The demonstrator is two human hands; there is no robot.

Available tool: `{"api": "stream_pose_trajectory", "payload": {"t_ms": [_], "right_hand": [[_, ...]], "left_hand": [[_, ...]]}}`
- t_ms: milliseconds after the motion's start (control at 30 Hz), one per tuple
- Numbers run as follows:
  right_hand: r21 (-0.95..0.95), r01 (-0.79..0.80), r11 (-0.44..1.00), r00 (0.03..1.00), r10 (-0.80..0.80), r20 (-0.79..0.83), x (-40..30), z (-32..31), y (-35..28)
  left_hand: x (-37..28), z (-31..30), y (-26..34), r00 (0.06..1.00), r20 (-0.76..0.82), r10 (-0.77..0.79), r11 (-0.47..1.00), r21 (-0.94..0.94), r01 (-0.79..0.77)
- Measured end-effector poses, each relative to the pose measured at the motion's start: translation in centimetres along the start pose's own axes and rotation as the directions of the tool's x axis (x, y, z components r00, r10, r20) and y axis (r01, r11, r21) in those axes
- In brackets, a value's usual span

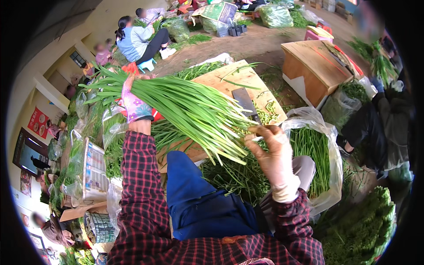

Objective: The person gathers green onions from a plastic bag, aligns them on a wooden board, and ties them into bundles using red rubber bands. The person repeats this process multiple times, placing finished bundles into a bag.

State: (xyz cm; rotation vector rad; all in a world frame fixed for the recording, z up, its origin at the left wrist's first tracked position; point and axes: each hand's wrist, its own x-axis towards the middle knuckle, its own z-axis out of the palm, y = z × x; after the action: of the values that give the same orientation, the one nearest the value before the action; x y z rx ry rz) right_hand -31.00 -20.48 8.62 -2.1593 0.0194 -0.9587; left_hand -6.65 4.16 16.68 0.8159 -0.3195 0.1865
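Note:
My left hand (133, 99), in a pink and blue floral covering, grips a large bunch of green garlic chives (185, 99) near its leafy end. The bunch slants across in front of me, its pale stem ends towards the right. At those ends are the bent fingers of my right hand (270, 152), in a pale, stained glove. Whether they pinch a stem is not clear. Beneath the bunch is a wooden board (228, 78), bearing a cleaver (242, 99) with a dark blade and chopped stem pieces (269, 112).
A clear plastic bag (334, 159) of upright chives stands at my right. Loose greens (235, 175) lie below the board, by my knees. Beyond is a wooden box (308, 66) with a knife on top. Several people sit around among bagged greens.

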Motion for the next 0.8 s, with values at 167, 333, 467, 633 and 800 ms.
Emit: {"api": "stream_pose_trajectory", "payload": {"t_ms": [167,333,467,633,800], "right_hand": [[0.09,0.0,0.996,1.0,0.002,-0.012,-1.1,1.2,0.6],[0.775,-0.394,0.494,0.919,0.216,0.329,-4.6,-2.5,1.4],[0.464,-0.461,0.756,0.886,0.361,0.291,-6.0,0.7,2.8],[0.782,-0.58,0.23,0.761,0.494,0.42,-4.6,4.6,1.9],[0.871,-0.485,0.078,0.694,0.64,0.329,-5.4,4.9,1.7]], "left_hand": [[-0.5,0.3,-0.5,0.997,0.065,0.028,0.999,0.03,-0.03],[0.3,-1.8,1.2,1.0,0.012,0.029,0.998,0.062,-0.03],[-0.2,-2.5,0.7,0.988,0.155,0.008,1.0,0.02,-0.012],[-1.5,-2.0,0.1,0.987,0.152,0.056,0.998,-0.011,-0.055],[-2.2,-2.1,1.1,0.996,0.038,0.086,0.996,0.019,-0.087]]}}
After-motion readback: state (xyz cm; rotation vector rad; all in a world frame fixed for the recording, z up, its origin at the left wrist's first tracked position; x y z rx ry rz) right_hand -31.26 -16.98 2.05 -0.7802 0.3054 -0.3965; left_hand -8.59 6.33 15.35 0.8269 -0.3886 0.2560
